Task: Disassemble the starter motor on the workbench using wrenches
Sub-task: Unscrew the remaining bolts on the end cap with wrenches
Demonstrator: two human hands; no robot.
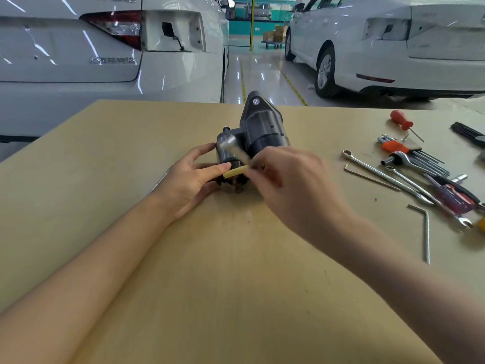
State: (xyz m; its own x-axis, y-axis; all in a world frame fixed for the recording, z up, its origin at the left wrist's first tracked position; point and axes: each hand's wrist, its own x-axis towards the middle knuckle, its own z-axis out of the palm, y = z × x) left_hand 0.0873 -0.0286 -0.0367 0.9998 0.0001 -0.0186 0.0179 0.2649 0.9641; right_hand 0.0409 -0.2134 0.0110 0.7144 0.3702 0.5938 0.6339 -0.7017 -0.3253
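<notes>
Head view looks down on a pale tan wooden tabletop [236, 258], where the dark grey metal starter motor [258, 130] lies at centre frame, its mounting ear pointing up toward two white cars across the top. The left hand [189, 185] rests on the tabletop against the motor's left side, thumb and straight fingers bracing the smaller solenoid barrel rather than closing round it. The right hand [291, 185] comes in from lower right, blurred with motion, its curled fingers pinching a slim silvery tool [236, 151] whose head sits by the solenoid; what kind of wrench it is cannot be told through the blur, and a pale yellow piece [235, 172] just beside the left thumb is equally unclear. The step in hand looks like loosening a fastener at the near, terminal end of the motor. To do it well, the tool should seat squarely and fully on the fastener before any force goes on, and the left hand should press the housing down firmly so the round body does not roll. Short, controlled turns would lessen the risk of slipping off. Spare tools lie well apart at right: chrome combination wrenches [380, 174], an orange-holdered hex key set [409, 153], a red-handled screwdriver [402, 122] and a loose bent hex key [425, 232].
</notes>
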